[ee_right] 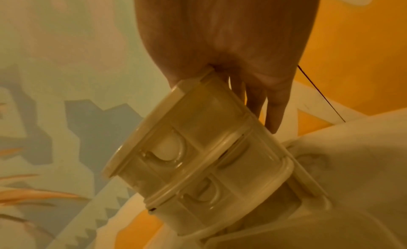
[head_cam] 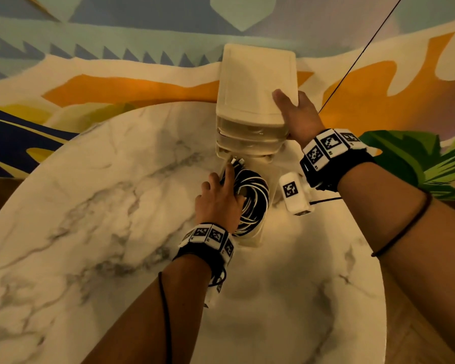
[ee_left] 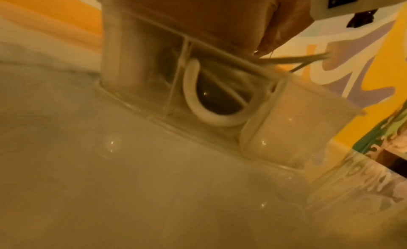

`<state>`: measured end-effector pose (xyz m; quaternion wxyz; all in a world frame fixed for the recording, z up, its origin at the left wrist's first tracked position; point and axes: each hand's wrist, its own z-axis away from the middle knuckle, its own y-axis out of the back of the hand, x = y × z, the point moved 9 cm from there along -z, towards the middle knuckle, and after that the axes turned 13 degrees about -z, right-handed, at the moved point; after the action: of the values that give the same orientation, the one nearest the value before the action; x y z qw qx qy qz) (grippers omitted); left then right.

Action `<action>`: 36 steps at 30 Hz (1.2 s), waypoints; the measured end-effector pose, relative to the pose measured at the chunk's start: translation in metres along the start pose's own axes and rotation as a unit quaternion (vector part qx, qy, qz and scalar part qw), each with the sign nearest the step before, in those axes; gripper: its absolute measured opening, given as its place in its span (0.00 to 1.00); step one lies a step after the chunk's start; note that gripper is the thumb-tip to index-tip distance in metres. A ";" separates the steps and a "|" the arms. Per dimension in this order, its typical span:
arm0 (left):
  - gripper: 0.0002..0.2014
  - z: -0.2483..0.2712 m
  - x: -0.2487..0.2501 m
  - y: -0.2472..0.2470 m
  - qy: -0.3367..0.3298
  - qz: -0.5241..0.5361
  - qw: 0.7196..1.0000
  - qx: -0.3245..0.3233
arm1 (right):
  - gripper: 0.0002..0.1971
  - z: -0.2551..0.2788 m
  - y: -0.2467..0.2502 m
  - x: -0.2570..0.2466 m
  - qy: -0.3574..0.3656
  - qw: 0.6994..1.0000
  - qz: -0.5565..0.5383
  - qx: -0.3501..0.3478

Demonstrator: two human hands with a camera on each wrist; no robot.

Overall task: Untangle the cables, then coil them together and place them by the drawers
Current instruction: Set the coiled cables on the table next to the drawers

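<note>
Your marble bench (head_cam: pixel 111 195) carries everything, and the cream set of drawers (head_cam: pixel 255 85) stands at its far edge against the painted wall; take that unit as your landmark. Its bottom drawer (head_cam: pixel 250 241) is pulled out toward you from the foot of the unit, lying low over the bench. In that open drawer sit the cables (head_cam: pixel 252 200), black and white strands wound into one coil, with the white plug ends pointing at the base of the unit.

Your right hand (head_cam: pixel 297 114) clasps the near right corner of the unit's top, thumb laid across the lid and fingers (ee_right: pixel 273 111) running down the right side.

Your left hand (head_cam: pixel 221 200) lies on the left side of the coil, just in front of the unit, fingers extended and pressing on the strands, forefinger reaching toward the plugs; it does not grip them. The left wrist view is blurred.
</note>
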<state>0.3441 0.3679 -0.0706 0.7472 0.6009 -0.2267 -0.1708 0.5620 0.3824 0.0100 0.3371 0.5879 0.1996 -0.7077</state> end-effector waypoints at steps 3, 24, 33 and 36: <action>0.34 0.000 -0.004 0.001 0.016 0.019 1.000 0.013 | 0.33 -0.002 0.003 0.000 0.010 1.000 0.012 0.016; 0.36 -0.014 -0.004 0.006 0.062 0.024 0.998 -0.009 | 0.30 0.130 -0.012 0.061 0.114 0.952 0.282 -0.045; 0.34 -0.023 -0.001 0.009 0.048 -0.064 0.996 -0.039 | 0.59 0.167 -0.058 0.111 0.160 0.787 0.526 -0.278; 0.32 -0.023 0.002 0.010 0.055 -0.056 0.996 -0.042 | 0.61 0.159 -0.059 0.109 0.159 0.766 0.561 -0.271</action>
<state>0.3580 0.3875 -0.0643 0.7724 0.5893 -0.1439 -0.1880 0.4003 0.2892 -0.0653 0.7825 0.5837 0.0684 -0.2058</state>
